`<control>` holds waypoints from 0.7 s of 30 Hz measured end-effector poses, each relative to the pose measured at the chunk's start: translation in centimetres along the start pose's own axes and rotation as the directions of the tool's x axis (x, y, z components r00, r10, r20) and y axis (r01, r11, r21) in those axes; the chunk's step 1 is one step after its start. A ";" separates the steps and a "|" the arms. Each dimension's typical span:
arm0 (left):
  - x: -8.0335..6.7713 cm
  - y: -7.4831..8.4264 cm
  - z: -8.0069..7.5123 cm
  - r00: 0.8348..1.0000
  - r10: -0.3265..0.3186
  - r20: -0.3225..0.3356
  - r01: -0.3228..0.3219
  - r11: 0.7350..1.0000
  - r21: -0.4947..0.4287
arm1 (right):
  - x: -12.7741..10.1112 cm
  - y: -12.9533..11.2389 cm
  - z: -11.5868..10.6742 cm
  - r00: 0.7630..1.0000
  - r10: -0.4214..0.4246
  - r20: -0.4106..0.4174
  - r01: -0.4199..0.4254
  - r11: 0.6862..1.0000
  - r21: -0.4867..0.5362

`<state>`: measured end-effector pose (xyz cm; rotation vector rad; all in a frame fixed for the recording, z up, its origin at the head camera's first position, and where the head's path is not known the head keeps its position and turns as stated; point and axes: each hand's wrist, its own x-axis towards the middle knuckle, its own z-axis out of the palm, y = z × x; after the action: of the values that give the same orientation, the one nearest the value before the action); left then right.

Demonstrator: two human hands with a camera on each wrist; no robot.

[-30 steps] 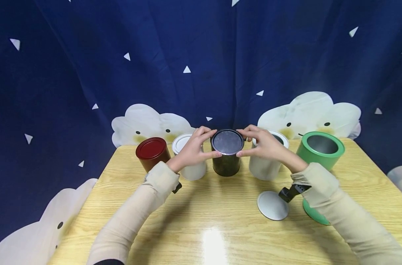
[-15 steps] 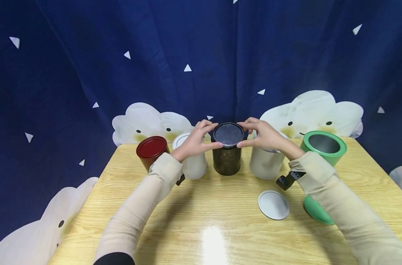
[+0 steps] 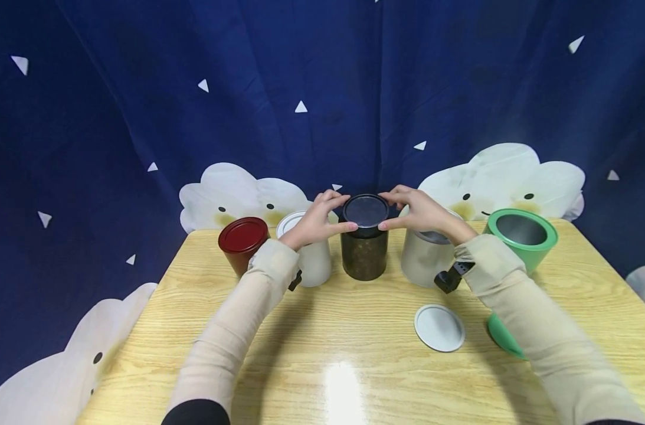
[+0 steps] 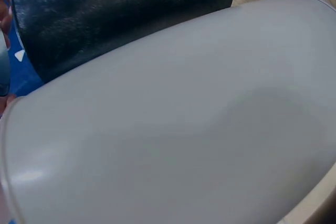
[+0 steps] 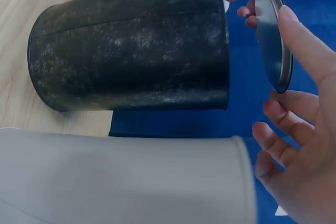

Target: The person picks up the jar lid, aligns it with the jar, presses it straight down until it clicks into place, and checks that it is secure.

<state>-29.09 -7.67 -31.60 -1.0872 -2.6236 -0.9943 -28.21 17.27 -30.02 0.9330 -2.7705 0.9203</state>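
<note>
Backdrop: navy blue curtain point(image 3: 322, 88) with white triangles and smiling cloud cut-outs.
Surface: pale wooden table point(image 3: 354, 354).
Can: dark mottled metal tin point(image 3: 364, 254) stands mid-row, open.
Lid: round dark metal lid point(image 3: 366, 211) held just above the can's mouth, clear of it.
Hands: left hand point(image 3: 317, 221) and right hand point(image 3: 420, 213) pinch opposite lid edges, fingers curled.
Writing: none readable.

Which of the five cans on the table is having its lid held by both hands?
The dark can in the middle of the row: both hands hold its lid just above it.
</note>
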 end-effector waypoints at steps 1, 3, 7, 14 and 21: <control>0.1 -0.1 0.1 1.000 -0.004 0.003 0.004 1.000 0.002 | 0.1 0.1 0.1 1.000 0.003 0.007 -0.003 1.000 -0.001; 0.2 -0.4 0.2 1.000 -0.012 0.008 0.012 1.000 0.010 | 0.3 0.4 0.2 1.000 0.011 0.019 -0.011 1.000 0.000; 0.4 -1.0 0.4 0.999 -0.026 0.022 0.025 0.999 0.031 | 0.6 1.0 0.5 0.999 0.020 0.040 -0.020 1.000 0.001; 0.6 -1.2 0.6 0.998 -0.046 0.045 0.042 0.996 0.083 | 0.9 1.5 0.8 0.997 0.032 0.065 -0.029 0.998 -0.049; 0.6 -1.5 0.8 0.997 -0.054 0.063 0.046 0.991 0.123 | 0.8 1.6 1.2 0.995 0.048 0.086 -0.042 0.997 -0.070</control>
<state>-30.45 -7.56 -32.82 -1.0488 -2.7356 -0.8081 -29.66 17.20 -31.59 0.9260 -2.8876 0.8041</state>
